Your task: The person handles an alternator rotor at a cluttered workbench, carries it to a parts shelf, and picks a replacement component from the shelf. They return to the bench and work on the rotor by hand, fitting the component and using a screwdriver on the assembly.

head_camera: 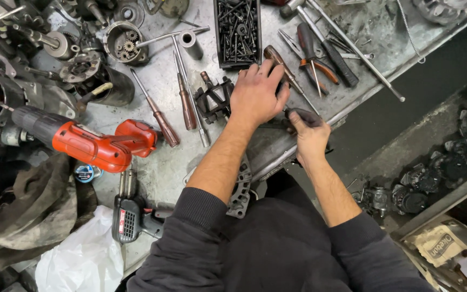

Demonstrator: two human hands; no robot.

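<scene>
My right hand (310,132) is closed around a small dark part (301,114) at the front edge of the worktop (163,167). My left hand (256,94) lies flat, fingers spread, pressing on something I cannot see, just beside the black pedal (212,97). I think the part could slip off the edge and drop to the floor, because it sits right at the rim. A brown-handled screwdriver (277,59) pokes out by my left fingers. The red drill (82,143) lies well apart. What the right hand holds is too dark to name.
</scene>
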